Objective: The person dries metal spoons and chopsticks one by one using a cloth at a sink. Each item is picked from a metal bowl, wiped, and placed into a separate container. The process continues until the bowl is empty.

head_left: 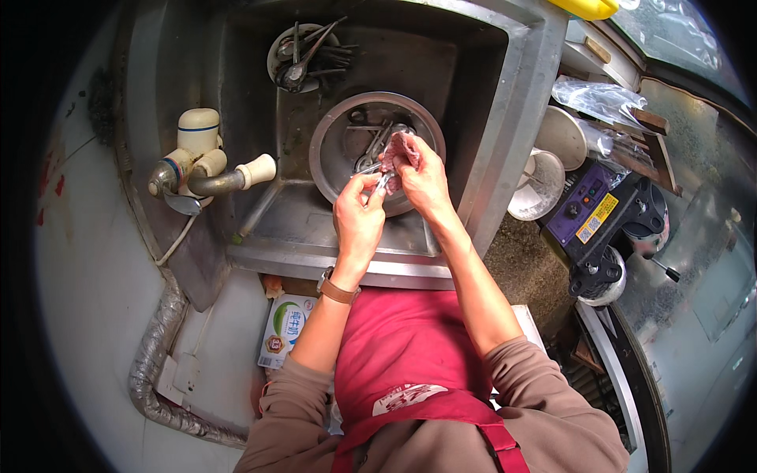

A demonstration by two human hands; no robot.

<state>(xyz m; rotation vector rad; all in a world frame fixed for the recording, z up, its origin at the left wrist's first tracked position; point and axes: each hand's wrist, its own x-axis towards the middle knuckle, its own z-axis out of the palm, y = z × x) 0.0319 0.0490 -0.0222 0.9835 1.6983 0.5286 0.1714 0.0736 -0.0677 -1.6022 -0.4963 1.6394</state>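
Observation:
Between the fingers of my left hand (359,216) are the thin metal handles of what look like spoons (383,179). My right hand (424,177) grips a crumpled pinkish cloth (401,152) and presses it around the far part of this cutlery, whose ends it hides. Both hands are above a round metal basin (329,115), close together over its near right side. Several metal spoons (369,155) lie inside the basin, partly covered by my hands. Farther back, a white bowl (276,56) holds a pile of metal spoons and other cutlery.
The basin and bowl stand in a stainless-steel sink (473,88) with raised walls. A cream faucet (198,159) reaches in from the left. Right of the sink are white buckets (541,183) and a purple-and-black machine (579,207). A milk carton box (287,328) sits below the sink's front edge.

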